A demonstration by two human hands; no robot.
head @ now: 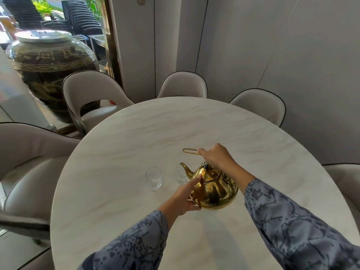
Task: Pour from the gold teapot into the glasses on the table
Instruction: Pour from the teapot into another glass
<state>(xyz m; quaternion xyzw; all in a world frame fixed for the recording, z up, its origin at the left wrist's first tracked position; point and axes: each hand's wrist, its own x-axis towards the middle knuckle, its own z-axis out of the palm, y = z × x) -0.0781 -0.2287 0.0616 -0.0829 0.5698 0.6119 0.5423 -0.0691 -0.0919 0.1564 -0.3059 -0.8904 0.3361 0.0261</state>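
The gold teapot (215,189) stands on the round white marble table (136,137), its spout pointing left and away. My right hand (216,157) is closed on its thin wire handle (190,151), which is raised above the lid. My left hand (184,195) rests against the pot's left side, one finger stretched up to the lid. Two clear glasses stand upright on the table: one (153,178) well left of the spout, the other (181,173) right behind the spout and partly hidden by it. I cannot tell whether they hold liquid.
Beige upholstered chairs ring the table: at left (29,152), far left (91,94), far middle (184,84) and far right (259,106). A big dark jar with a metal lid (50,71) stands beyond the far-left chair. Grey wall panels close off the back.
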